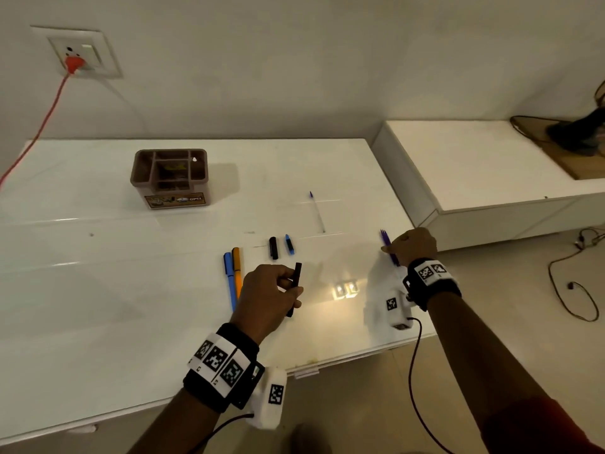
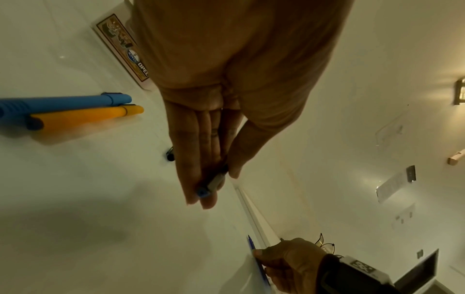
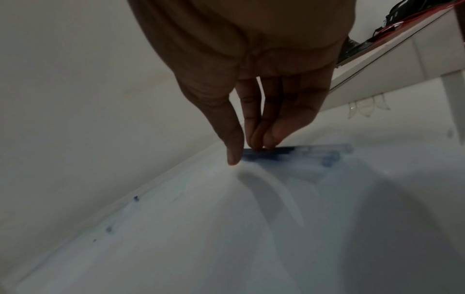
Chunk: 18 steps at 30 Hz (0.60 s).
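Observation:
My left hand pinches a dark pen between thumb and fingers, just above the white table. In the left wrist view that hand shows the pen with a blue end. At the table's right edge my right hand pinches a small bunch of purple-capped pens that lie on the surface. The right wrist view has thumb and fingertips of this hand closed on the pens.
A blue pen and an orange pen lie side by side left of my left hand. A black cap, a blue cap and a clear pen lie farther back. A brown desk organizer stands at the back left.

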Available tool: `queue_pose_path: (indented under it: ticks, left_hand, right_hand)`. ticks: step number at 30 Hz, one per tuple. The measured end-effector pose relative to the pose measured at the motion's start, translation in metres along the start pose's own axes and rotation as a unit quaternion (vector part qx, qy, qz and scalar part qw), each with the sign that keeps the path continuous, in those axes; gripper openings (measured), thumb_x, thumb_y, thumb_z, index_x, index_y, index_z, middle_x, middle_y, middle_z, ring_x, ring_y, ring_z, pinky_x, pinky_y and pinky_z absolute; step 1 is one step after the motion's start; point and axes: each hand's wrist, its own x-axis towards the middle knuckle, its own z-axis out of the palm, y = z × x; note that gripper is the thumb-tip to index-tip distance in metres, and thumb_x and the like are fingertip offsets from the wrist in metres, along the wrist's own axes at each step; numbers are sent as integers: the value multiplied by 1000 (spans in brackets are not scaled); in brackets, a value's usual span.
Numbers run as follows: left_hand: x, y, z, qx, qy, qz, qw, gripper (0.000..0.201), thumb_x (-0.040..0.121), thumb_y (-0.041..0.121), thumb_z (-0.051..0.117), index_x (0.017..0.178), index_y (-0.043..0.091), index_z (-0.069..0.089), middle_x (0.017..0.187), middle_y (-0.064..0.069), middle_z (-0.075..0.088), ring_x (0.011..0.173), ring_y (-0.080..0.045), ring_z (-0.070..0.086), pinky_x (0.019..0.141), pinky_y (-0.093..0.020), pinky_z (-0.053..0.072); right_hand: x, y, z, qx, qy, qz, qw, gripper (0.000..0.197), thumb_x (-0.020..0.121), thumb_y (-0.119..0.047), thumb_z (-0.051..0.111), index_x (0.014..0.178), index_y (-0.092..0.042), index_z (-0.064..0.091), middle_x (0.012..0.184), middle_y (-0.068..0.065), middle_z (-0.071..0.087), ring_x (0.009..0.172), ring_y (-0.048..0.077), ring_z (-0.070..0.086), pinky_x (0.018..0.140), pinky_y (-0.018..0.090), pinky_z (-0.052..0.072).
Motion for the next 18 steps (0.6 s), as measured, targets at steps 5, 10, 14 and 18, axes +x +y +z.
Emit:
queue_pose_path:
  ticks: [5, 10, 14, 18]
  left_hand:
    - [1, -2, -1, 6, 0, 0, 1000, 28, 88, 12, 76, 115, 9, 70, 94, -5, 73, 68, -17, 78, 68, -42, 66]
    - [0, -2, -1, 2, -2, -3, 1000, 27, 87, 11, 76, 114, 9, 71, 94, -6, 74, 69, -18, 78, 68, -43, 66]
    - [0, -2, 0, -4, -8, -7, 1000, 28, 87, 10, 76, 115, 9, 70, 94, -7, 73, 70, -19, 78, 68, -44, 65]
    - [-2, 0, 2, 4, -9, -3, 1000, 28, 87, 11, 76, 115, 11, 70, 94, -5, 73, 69, -17, 78, 67, -39, 65]
  right_hand:
    - [14, 0, 2, 4, -13, 71, 997, 46, 66, -28, 97, 81, 6, 70, 82, 17, 72, 73, 28, 68, 58, 26, 50]
    - [27, 6, -1, 20, -44, 98, 994, 48, 64, -27, 98, 61, -2, 57, 75, 18, 67, 62, 26, 59, 65, 33, 52]
    - [25, 0, -9, 34, -62, 108, 992, 46, 68, -22, 96, 65, -2, 54, 74, 14, 62, 59, 26, 54, 67, 32, 48]
    - [27, 0, -10, 18, -76, 112, 991, 49, 71, -24, 94, 60, -4, 52, 71, 13, 60, 61, 26, 54, 70, 33, 48]
